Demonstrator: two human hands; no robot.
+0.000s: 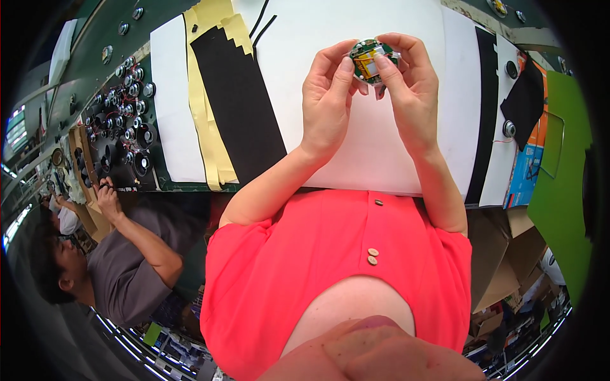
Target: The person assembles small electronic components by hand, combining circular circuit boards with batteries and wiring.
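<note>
Two hands on one item. Left hand (327,101) and right hand (410,89) together pinch a small round circuit board (372,61), green at the rim with a yellow patch at its centre, held up clear of the white sheet (356,152) below the grip.

Grip: both closed on the board, left fingertips at its near-left edge, right forefinger pressing down across the yellow patch.

Step, as judged: seating or smoothing the yellow piece onto the board. The next move calls for steady counter-pressure from the left hand and a light, even press, since the part is small.

Below the board something dark hangs, possibly a lead; too small to tell.

Left of the grip: black strip (238,108), yellow paper strips (206,120), then a tray of small round speaker parts (124,120) beside a co-worker's hand (107,193).

Right of the grip: narrow black strip (486,95), black cloth piece (524,101).
</note>
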